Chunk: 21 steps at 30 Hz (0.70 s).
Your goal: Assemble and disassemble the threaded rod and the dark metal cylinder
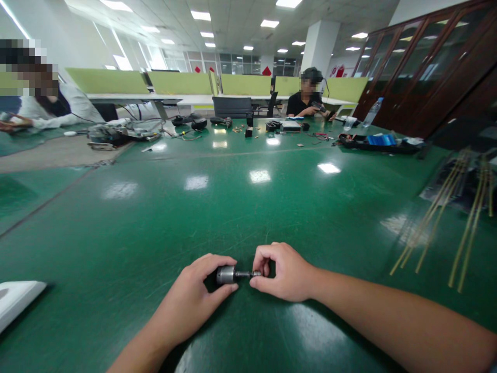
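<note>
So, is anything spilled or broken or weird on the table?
Nothing looks spilled. Two slightly odd things: the green tabletop has thin scratches, and small loose bits are scattered untidily at its far side.

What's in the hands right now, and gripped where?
A small metal motor-like part: left hand spans its wide cylindrical body between thumb and fingers; right hand pinches the far tip of its thin shaft.

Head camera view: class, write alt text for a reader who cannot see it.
The left hand holds a small metal cylinder while the right hand pinches its thin rod, over a green table. Beyond are a bottle and a person.
</note>
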Each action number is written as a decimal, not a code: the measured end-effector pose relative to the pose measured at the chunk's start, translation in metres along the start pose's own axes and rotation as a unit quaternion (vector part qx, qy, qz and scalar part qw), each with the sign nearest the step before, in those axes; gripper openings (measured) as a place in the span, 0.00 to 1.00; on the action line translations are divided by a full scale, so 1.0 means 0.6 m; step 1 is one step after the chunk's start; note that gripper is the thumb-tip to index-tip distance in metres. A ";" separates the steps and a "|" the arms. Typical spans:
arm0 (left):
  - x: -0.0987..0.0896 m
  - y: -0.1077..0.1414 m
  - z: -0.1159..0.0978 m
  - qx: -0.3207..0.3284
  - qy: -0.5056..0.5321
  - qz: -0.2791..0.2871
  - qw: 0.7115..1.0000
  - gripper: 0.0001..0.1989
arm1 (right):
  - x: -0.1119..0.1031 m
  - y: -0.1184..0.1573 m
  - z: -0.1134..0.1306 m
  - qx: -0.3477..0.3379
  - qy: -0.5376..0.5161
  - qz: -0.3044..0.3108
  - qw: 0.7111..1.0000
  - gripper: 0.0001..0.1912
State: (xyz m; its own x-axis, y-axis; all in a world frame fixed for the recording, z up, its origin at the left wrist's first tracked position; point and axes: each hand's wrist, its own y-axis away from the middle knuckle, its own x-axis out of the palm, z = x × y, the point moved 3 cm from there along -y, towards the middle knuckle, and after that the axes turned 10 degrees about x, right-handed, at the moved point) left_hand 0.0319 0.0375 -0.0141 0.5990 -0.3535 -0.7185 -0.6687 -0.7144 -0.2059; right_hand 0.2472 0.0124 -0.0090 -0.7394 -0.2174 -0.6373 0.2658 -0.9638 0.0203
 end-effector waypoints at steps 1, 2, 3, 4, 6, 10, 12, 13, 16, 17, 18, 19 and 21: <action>0.000 0.000 0.000 0.001 0.000 -0.001 1.000 0.15 | 0.000 0.000 0.000 0.000 0.000 0.000 1.000 0.07; 0.000 0.000 0.001 0.001 0.000 -0.002 1.000 0.15 | 0.000 -0.001 0.000 0.001 -0.001 0.001 1.000 0.07; 0.001 -0.001 0.001 0.001 0.000 -0.002 1.000 0.16 | 0.000 -0.001 0.000 0.001 -0.001 0.001 1.000 0.07; 0.001 0.000 0.001 0.001 -0.001 -0.002 1.000 0.16 | 0.000 -0.001 0.000 0.001 -0.001 0.001 1.000 0.07; 0.001 0.000 0.002 0.000 -0.001 -0.001 1.000 0.16 | 0.000 -0.002 0.001 0.001 0.001 -0.001 1.000 0.07; 0.000 0.000 0.002 0.000 -0.001 -0.004 1.000 0.16 | 0.000 -0.001 0.000 0.002 0.002 -0.004 1.000 0.07; 0.000 0.000 0.001 0.001 -0.002 -0.003 1.000 0.15 | 0.000 -0.001 0.000 0.001 0.003 -0.003 1.000 0.08; 0.000 0.000 0.001 0.000 -0.002 -0.002 1.000 0.15 | 0.000 -0.001 0.000 0.001 0.003 -0.003 1.000 0.08; 0.000 0.000 0.000 0.001 -0.003 -0.002 1.000 0.15 | 0.000 -0.001 0.000 0.001 0.006 -0.003 1.000 0.07; 0.000 0.001 -0.001 0.001 -0.004 -0.001 1.000 0.15 | 0.000 -0.001 0.001 0.000 0.007 -0.003 1.000 0.07; 0.001 0.001 -0.001 0.000 -0.004 -0.001 1.000 0.15 | 0.000 -0.001 0.001 0.000 0.008 -0.002 1.000 0.07; 0.001 0.001 -0.001 0.000 -0.004 0.000 1.000 0.15 | 0.000 -0.001 0.001 0.001 0.008 -0.001 1.000 0.07; 0.002 0.001 0.000 -0.001 -0.003 0.001 1.000 0.15 | 0.000 -0.001 0.002 0.001 0.008 0.002 1.000 0.07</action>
State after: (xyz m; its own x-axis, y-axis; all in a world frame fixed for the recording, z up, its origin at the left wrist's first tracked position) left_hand 0.0322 0.0366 -0.0148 0.5942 -0.3512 -0.7236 -0.6696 -0.7144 -0.2031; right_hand 0.2464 0.0126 -0.0084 -0.7285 -0.2189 -0.6491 0.2678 -0.9632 0.0243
